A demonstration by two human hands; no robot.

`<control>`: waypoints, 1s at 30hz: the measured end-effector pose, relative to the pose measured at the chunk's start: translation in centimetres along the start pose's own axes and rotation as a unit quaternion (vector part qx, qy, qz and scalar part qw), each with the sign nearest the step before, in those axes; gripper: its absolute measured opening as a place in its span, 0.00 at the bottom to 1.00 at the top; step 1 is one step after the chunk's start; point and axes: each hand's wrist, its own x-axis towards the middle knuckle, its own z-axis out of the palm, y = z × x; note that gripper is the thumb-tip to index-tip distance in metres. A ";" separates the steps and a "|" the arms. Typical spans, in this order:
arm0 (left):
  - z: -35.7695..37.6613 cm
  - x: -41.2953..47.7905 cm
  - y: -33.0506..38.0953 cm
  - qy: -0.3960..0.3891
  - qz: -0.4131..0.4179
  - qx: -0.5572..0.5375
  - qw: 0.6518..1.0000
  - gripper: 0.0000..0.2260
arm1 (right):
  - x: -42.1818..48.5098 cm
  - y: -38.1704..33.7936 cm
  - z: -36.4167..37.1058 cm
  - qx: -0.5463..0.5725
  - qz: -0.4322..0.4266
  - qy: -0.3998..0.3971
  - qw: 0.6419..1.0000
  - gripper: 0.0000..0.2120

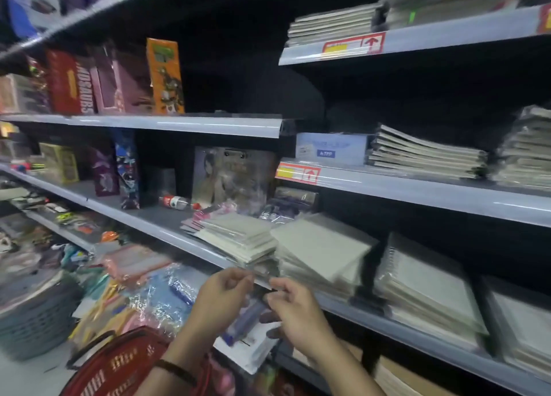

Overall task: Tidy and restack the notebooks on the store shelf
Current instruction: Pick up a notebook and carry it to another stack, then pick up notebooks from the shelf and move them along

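Both hands meet in front of the shelf edge (167,231). My left hand (222,296) and my right hand (296,309) each pinch an end of a thin clear plastic-wrapped pack (262,279), which is blurred. It sits at the foot of a small stack of pale notebooks (238,237) that overhangs the shelf edge. Right of that lies a larger tilted stack of wrapped notebooks (322,246). Further right are spiral notebooks (426,294) and another stack (521,321). A blue-purple item (247,318) shows below, between my hands.
More notebook stacks lie on the upper right shelves (423,154) (334,23). A plastic bottle (176,202) lies behind the small stack, near upright boxes (128,169). A red basket (119,363) sits under my left arm, a grey basket (32,315) at the far left.
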 end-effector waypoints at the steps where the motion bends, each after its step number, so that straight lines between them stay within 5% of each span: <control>1: -0.9 1.2 -0.3 0.001 -0.021 -0.028 0.999 0.04 | 0.9 -0.6 0.9 0.002 0.016 -0.007 1.000 0.19; 11: -5.5 15.2 -0.9 0.056 -0.081 -0.109 0.989 0.14 | 10.7 -4.5 7.5 0.069 0.102 -0.027 0.992 0.34; 15: -6.1 21.3 -1.8 0.076 -0.067 -0.059 0.993 0.27 | 13.2 -4.9 8.6 0.095 0.123 -0.016 0.988 0.18; 22: -5.8 26.3 -3.0 0.062 -0.113 -0.110 0.985 0.15 | 15.8 -4.0 8.5 0.159 0.155 0.000 0.975 0.12; 26: -5.0 30.1 -6.5 0.073 -0.096 -0.080 0.989 0.37 | 16.8 -4.4 8.5 0.262 0.187 0.000 0.947 0.20; 30: -5.5 28.8 -4.8 0.053 -0.104 -0.078 0.990 0.19 | 17.3 -5.6 8.6 0.334 0.176 0.045 0.925 0.13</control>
